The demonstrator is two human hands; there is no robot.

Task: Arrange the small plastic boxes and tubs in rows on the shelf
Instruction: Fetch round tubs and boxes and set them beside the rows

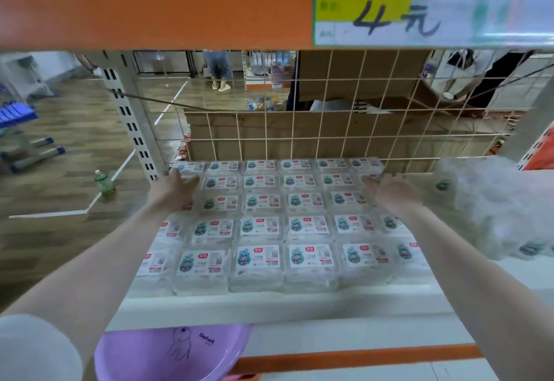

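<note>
**Both hands on the block of boxes**

The left hand's (177, 189) fingers lay straight and spread across the clear plastic boxes (260, 224) at the block's left rear corner. The right hand (389, 189) was open, palm turned inward against the block's right rear side. The boxes stood in tidy rows on the white shelf (269, 305), reaching back to the wire grid (299, 129). Right of the block lay a heap of loose clear packs (494, 207). Below the shelf's front edge sat a purple basin (168, 353).

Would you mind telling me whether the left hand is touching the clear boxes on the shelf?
Touching. The head view shows the left hand lying flat on the boxes at the left rear of the block.
</note>
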